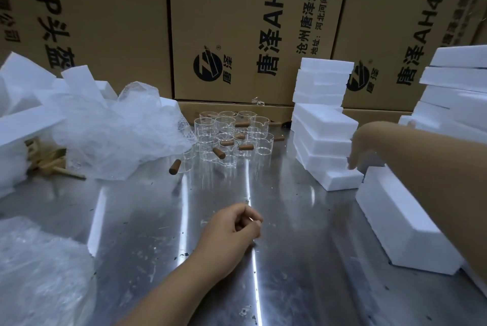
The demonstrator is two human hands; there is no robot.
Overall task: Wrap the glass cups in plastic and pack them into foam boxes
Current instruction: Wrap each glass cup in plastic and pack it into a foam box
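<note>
- Count first: glass cups [229, 138] huddle mid-table, about a dozen (the clear walls overlap, so no exact tally), each with a stubby wooden handle [175, 166].
- Foam boxes: one tall stack [322, 125] right of the cups, a second stack [458, 88] at the far right, and one long foam box [403, 228] lying alone in front of them.
- Two heaps of plastic: a crumpled sheet [118, 133] touching the cups' left side, another [39, 273] at the near left corner.
- Left hand [234, 228] rests on the steel table [147, 220], fingers curled in, thumb on forefinger, nothing visible in it.
- Right hand [365, 146] is at the middle stack, fingers drooping against its near end; it's blurred, so I cannot tell whether it grips.
- Cups stand upright, mouths up, handles jutting sideways, mostly rightward or toward the viewer.
- The lone foam box runs lengthwise away from the viewer.
</note>
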